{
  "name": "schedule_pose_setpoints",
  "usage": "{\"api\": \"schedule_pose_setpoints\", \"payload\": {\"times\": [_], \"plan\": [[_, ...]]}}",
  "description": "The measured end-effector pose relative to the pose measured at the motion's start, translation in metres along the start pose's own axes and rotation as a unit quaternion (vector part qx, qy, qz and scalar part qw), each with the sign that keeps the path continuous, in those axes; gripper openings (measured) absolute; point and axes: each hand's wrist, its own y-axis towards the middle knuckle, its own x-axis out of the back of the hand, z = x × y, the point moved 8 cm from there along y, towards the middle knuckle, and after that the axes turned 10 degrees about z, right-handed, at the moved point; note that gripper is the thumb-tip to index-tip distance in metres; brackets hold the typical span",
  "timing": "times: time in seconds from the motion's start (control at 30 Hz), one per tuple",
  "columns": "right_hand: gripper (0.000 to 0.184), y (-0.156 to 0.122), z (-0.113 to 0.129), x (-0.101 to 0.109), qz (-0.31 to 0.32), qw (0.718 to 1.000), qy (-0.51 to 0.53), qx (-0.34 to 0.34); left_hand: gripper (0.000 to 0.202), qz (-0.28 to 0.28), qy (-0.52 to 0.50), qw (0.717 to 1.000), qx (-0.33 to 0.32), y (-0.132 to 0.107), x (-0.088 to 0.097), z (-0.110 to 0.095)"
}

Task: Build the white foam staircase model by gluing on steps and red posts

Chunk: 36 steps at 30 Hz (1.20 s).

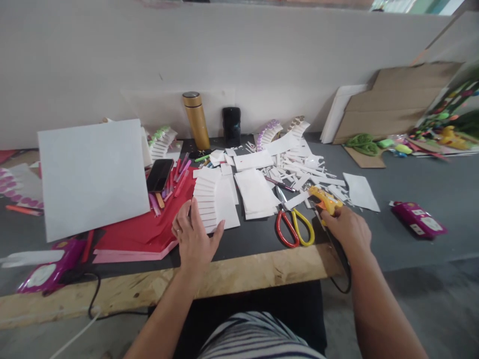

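My left hand (196, 239) lies with fingers apart at the lower left edge of a curved white paper piece (205, 197) made of fanned strips. Its fingertips touch that edge, and the thumb is near the bottom corner. My right hand (348, 227) is wrapped round a yellow glue gun (325, 198), resting low at the table, nozzle toward the left. Scissors (294, 227) with one red and one yellow handle lie just left of the glue gun. Between the hands sits a stack of white paper sheets (256, 194). A dark pen (280, 184) lies across the scissor blades' area.
Loose white paper strips (299, 169) cover the back middle. Red paper (130, 232), a phone (160, 174) and a white board (93, 179) are at left. A gold bottle (197, 122) stands behind. Purple packets (417, 219) lie at both sides. A cable (342, 254) hangs over the wooden edge.
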Motion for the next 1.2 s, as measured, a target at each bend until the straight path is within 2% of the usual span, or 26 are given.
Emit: {"api": "schedule_pose_setpoints", "payload": {"times": [0.07, 0.1, 0.13, 0.2, 0.33, 0.43, 0.57, 0.87, 0.93, 1.03, 1.07, 1.13, 1.2], "plan": [[0.05, 0.0, -0.001, -0.001, 0.0, 1.0, 0.003, 0.0, 0.059, -0.019, -0.032, 0.997, -0.074, 0.003, 0.01, -0.023], [0.05, 0.001, -0.002, -0.001, 0.0, 1.0, 0.005, -0.002, 0.044, -0.008, -0.047, 0.99, -0.13, 0.006, 0.012, -0.042], [0.049, 0.001, -0.003, -0.002, 0.002, 1.0, 0.008, -0.006, 0.031, 0.027, -0.061, 0.977, -0.201, 0.01, 0.01, -0.066], [0.05, 0.002, -0.005, -0.004, 0.005, 1.0, 0.015, -0.014, 0.027, 0.11, -0.077, 0.945, -0.299, 0.02, -0.002, -0.114], [0.051, 0.003, -0.007, -0.006, 0.009, 1.0, 0.029, -0.009, 0.025, 0.206, -0.056, 0.913, -0.347, 0.05, -0.044, -0.192], [0.05, 0.003, -0.008, -0.006, 0.01, 0.999, 0.034, -0.009, 0.027, 0.239, -0.031, 0.904, -0.354, 0.062, -0.079, -0.226], [0.05, 0.003, -0.01, -0.005, 0.001, 0.999, 0.044, -0.006, 0.017, 0.256, -0.019, 0.898, -0.358, 0.063, -0.103, -0.24], [0.046, 0.006, -0.002, -0.001, -0.019, 0.998, 0.058, 0.004, 0.022, 0.247, -0.028, 0.902, -0.353, 0.075, -0.119, -0.259], [0.044, 0.008, 0.004, -0.002, -0.009, 0.999, 0.053, 0.011, 0.022, 0.243, -0.027, 0.908, -0.34, 0.075, -0.117, -0.257], [0.044, 0.007, 0.01, -0.005, 0.015, 0.999, 0.042, 0.012, 0.03, 0.229, -0.028, 0.913, -0.337, 0.064, -0.104, -0.249], [0.045, 0.006, 0.011, -0.005, 0.018, 0.999, 0.037, 0.014, 0.027, 0.234, -0.028, 0.905, -0.354, 0.056, -0.1, -0.247], [0.049, 0.001, 0.011, -0.002, 0.007, 0.999, 0.031, 0.017, 0.026, 0.267, -0.029, 0.871, -0.412, 0.034, -0.095, -0.245], [0.049, -0.008, 0.009, 0.004, -0.034, 0.998, 0.034, 0.031, 0.034, 0.279, -0.036, 0.854, -0.438, 0.018, -0.09, -0.24]]}}
